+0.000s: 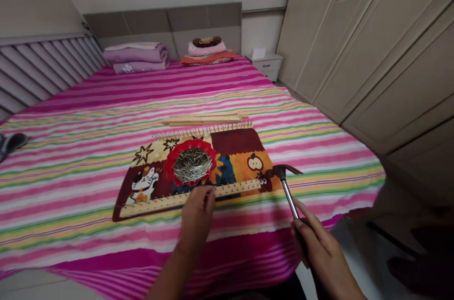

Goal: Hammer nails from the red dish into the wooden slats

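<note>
A claw hammer [290, 200] with a metal shaft is gripped in my right hand [315, 239], its head over the mat's right edge. My left hand [199, 208] is closed, fingertips together at the near wooden strip [159, 204]; whatever they pinch is hidden. Several nails stand up along this strip, which lies across the near side of a patterned mat [236, 141]. Behind my left hand, a red scalloped bowl [170, 167] sits on the mat, full of loose nails [193, 164]. Along the mat's far edge runs another strip [227, 128] bristling with nails.
More wooden strips [202, 119] lie beyond the mat on the striped bedspread [88, 149]. Folded bedding [138, 56] is stacked by the headboard [142, 23]. At the right stand a nightstand [268, 66] and a wardrobe [340, 45]. A dark object [14, 143] sits at the left edge.
</note>
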The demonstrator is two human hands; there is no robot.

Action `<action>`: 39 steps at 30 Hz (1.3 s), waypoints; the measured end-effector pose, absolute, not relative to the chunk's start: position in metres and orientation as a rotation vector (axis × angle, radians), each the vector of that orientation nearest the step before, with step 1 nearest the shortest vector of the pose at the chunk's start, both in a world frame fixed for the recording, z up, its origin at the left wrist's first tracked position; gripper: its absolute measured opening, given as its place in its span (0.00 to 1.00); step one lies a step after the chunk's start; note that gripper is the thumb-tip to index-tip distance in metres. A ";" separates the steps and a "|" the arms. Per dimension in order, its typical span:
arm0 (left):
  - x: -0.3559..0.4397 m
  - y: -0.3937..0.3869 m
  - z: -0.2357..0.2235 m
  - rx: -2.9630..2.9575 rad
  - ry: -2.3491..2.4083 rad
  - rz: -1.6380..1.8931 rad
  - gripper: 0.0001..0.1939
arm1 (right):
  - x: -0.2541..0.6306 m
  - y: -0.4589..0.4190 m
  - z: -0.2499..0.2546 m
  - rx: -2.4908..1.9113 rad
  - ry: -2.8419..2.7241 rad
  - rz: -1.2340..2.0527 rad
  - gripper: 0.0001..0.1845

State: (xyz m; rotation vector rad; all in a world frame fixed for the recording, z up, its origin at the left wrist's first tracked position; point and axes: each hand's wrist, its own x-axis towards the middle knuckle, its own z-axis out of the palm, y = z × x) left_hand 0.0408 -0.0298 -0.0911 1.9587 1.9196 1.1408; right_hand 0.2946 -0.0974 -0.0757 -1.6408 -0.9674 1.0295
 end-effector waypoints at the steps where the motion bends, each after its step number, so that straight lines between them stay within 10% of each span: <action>1: 0.028 -0.025 -0.083 1.940 2.024 1.115 0.11 | 0.296 -0.099 -0.077 -1.639 -0.914 1.078 0.29; 9: -0.020 0.049 -0.053 1.851 2.374 0.193 0.14 | 0.297 -0.105 -0.073 -1.596 -0.734 1.237 0.35; 18: -0.013 0.073 -0.055 1.763 2.354 -0.078 0.15 | 0.297 -0.109 -0.076 -1.554 -0.734 1.264 0.34; 39: -0.038 0.049 -0.033 1.566 2.101 0.516 0.10 | 0.292 -0.107 -0.077 -1.523 -0.723 1.339 0.36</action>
